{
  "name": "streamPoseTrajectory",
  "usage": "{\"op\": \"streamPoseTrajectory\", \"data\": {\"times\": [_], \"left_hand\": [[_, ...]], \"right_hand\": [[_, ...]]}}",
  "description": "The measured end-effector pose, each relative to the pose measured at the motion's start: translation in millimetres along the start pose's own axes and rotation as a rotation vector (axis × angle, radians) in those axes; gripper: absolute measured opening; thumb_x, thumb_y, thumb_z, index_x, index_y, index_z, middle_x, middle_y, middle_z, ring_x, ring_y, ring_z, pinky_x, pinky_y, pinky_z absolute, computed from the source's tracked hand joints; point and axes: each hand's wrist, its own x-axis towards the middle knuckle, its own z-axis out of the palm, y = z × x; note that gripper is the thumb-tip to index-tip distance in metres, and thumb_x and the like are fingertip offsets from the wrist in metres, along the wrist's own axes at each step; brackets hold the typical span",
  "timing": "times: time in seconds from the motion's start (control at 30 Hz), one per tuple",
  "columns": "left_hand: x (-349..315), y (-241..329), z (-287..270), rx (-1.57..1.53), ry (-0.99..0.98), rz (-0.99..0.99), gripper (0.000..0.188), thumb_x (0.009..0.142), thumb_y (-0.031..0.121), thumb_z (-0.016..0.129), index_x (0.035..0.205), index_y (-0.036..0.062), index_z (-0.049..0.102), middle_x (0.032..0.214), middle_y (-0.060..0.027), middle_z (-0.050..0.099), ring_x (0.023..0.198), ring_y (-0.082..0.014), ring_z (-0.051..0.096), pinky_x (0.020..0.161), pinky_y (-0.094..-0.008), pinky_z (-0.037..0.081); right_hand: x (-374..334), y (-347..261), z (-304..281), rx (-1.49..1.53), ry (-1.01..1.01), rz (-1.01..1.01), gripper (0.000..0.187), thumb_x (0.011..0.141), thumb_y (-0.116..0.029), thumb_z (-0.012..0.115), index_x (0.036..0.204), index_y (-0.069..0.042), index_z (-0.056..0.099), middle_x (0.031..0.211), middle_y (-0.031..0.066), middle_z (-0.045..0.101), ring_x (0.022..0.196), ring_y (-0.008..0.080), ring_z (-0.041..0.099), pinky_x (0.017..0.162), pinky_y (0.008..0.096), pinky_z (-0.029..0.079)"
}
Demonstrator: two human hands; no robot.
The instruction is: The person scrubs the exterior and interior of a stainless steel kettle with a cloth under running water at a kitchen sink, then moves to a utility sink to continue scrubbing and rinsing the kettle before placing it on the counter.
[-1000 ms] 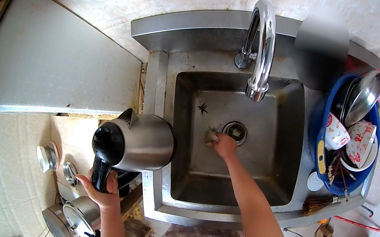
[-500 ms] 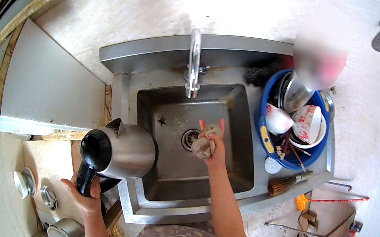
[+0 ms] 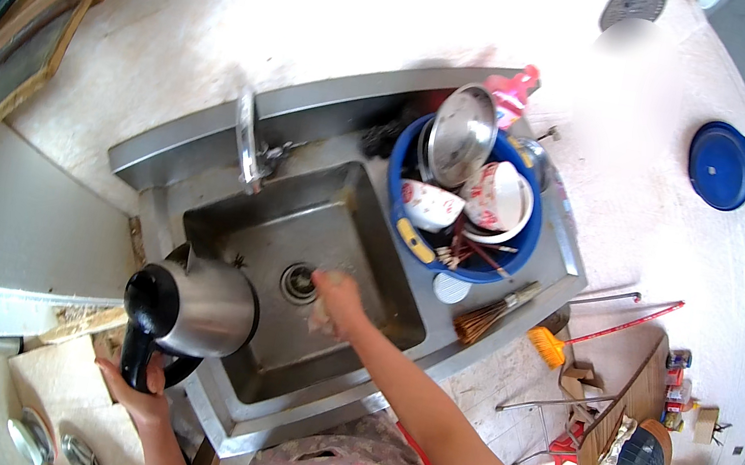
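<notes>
My left hand [image 3: 140, 391] is closed round the black handle of an electric kettle [image 3: 214, 309], a brushed-steel one with a black lid. I hold the kettle tilted over the sink's left front corner, its spout pointing away from me. Over the steel sink [image 3: 256, 381], my right hand [image 3: 342, 302] is closed with its back up, just right of the drain [image 3: 299, 283]. A wet greyish cloth [image 3: 324, 320] is bunched in it, mostly hidden by the fingers. The faucet [image 3: 248, 146] stands at the sink's back, with no water visibly running.
A blue basin [image 3: 414, 252] with bowls, a steel lid and chopsticks stands right of the sink. A bristle brush [image 3: 492, 315] lies on the ledge before it. A grey panel [image 3: 55, 226] rises at left. An orange broom [image 3: 547, 346] is at right.
The view has swung, shifting sink and basin leftward. My right hand has turned from palm up to back up, still holding the cloth. My left hand keeps hold of the kettle.
</notes>
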Motion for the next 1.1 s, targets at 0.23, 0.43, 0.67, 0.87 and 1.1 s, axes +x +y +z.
{"op": "streamPoseTrajectory", "data": {"times": [0.23, 0.43, 0.67, 0.87, 1.1], "left_hand": [[0.0, -18.8, 7.3, 0.047, -0.182, -0.003, 0.067, 0.093, 0.062, 0.026, 0.072, 0.0029, 0.051, 0.043, 0.0027, 0.033, 0.032, -0.0057, 0.025, 0.03, -0.0191, 0.014], [-26.1, -7.5, 43.5, 0.152, -0.036, 0.027, 0.059, 0.092, 0.062, 0.026, 0.061, 0.0126, 0.038, 0.045, 0.0037, 0.029, 0.036, -0.0063, 0.023, 0.035, -0.0215, 0.012], [-48.5, 1.8, 82.1, -0.008, 0.034, -0.153, 0.061, 0.083, 0.069, 0.04, 0.072, 0.0102, 0.054, 0.048, -0.0016, 0.043, 0.04, -0.0138, 0.041, 0.034, -0.0248, 0.031], [-47.5, -27.3, 51.1, 0.091, 0.288, -0.045, 0.059, 0.08, 0.069, 0.046, 0.105, 0.0165, 0.049, 0.06, -0.0005, 0.047, 0.04, -0.0118, 0.042, 0.035, -0.0215, 0.031], [-26.1, -74.0, -29.4, -0.092, 0.173, -0.178, 0.057, 0.083, 0.067, 0.044, 0.11, 0.0175, 0.051, 0.061, 0.0004, 0.048, 0.041, -0.011, 0.04, 0.035, -0.0222, 0.031]], "right_hand": [[-37.2, -70.7, -62.5, -0.334, -0.178, -0.087, 0.043, 0.083, -0.029, 0.066, 0.112, -0.007, 0.043, 0.097, 0.011, 0.055, 0.078, 0.0166, 0.058, 0.061, 0.0328, 0.05], [-34.6, -246.9, -175.3, 0.222, -0.142, -0.442, 0.024, 0.085, -0.015, 0.065, 0.1, -0.002, 0.053, 0.074, 0.0053, 0.057, 0.056, 0.0169, 0.057, 0.048, 0.0282, 0.049], [90.0, -325.1, -276.6, 0.322, 0.334, -0.573, 0.032, 0.088, -0.031, 0.06, 0.098, 0.0, 0.059, 0.085, 0.0108, 0.063, 0.07, 0.0203, 0.063, 0.057, 0.0345, 0.053], [80.5, -360.2, -268.1, 0.392, -0.064, -0.338, 0.062, 0.088, -0.062, 0.038, 0.091, -0.004, 0.062, 0.079, 0.0107, 0.064, 0.065, 0.0225, 0.063, 0.065, 0.0351, 0.054], [85.2, -379.4, -262.9, 0.23, 0.054, -0.395, 0.062, 0.081, -0.062, 0.052, 0.082, 0.0, 0.063, 0.073, 0.0092, 0.061, 0.057, 0.0193, 0.056, 0.054, 0.0315, 0.048]]}}
